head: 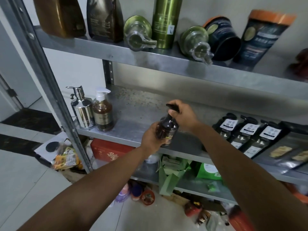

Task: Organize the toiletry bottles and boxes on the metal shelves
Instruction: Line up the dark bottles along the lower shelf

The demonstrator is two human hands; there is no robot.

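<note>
A dark brown pump bottle (167,129) hangs just in front of the middle metal shelf (133,129). My left hand (150,139) grips its body from the left. My right hand (181,114) is closed over its black pump head. At the left end of that shelf stand a chrome pump dispenser (82,112) and an amber pump bottle (103,114). Three dark bottles with white labels (246,137) lie on their sides at the right. The top shelf (166,64) holds bronze, brown and green bottles, two toppled green pump bottles and dark orange-lidded tubs.
A slotted metal upright (55,90) runs down the left side. The lower shelf carries a red box (108,151) and green packages (208,171). Bottles, jars and bags clutter the tiled floor under and left of the rack.
</note>
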